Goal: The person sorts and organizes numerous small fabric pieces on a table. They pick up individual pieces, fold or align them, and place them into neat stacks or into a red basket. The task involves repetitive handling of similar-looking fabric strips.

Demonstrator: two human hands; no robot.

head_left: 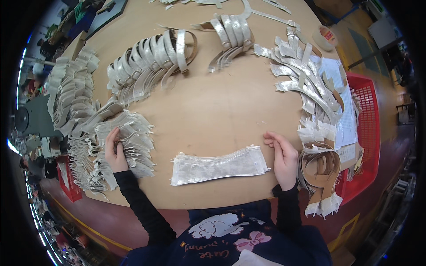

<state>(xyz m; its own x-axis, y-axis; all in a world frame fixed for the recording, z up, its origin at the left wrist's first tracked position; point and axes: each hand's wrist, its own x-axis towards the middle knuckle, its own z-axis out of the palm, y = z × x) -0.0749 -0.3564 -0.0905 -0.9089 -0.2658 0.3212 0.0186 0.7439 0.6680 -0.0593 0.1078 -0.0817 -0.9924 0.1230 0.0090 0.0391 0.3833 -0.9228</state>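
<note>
From up here I see my left hand (116, 153) lying on a fanned pile of silvery cut pieces (128, 142) at the left side of the round wooden bench (213, 106), fingers curled into the top pieces, though I cannot tell if its grip has closed on one. In the middle, near the front edge, sits a neat stack of silver strips (219, 165), untouched. Just beside its right end, my right hand (283, 160) rests flat and open, holding nothing. Further right lie looped tan straps (321, 166) and a red basket (368, 133).
</note>
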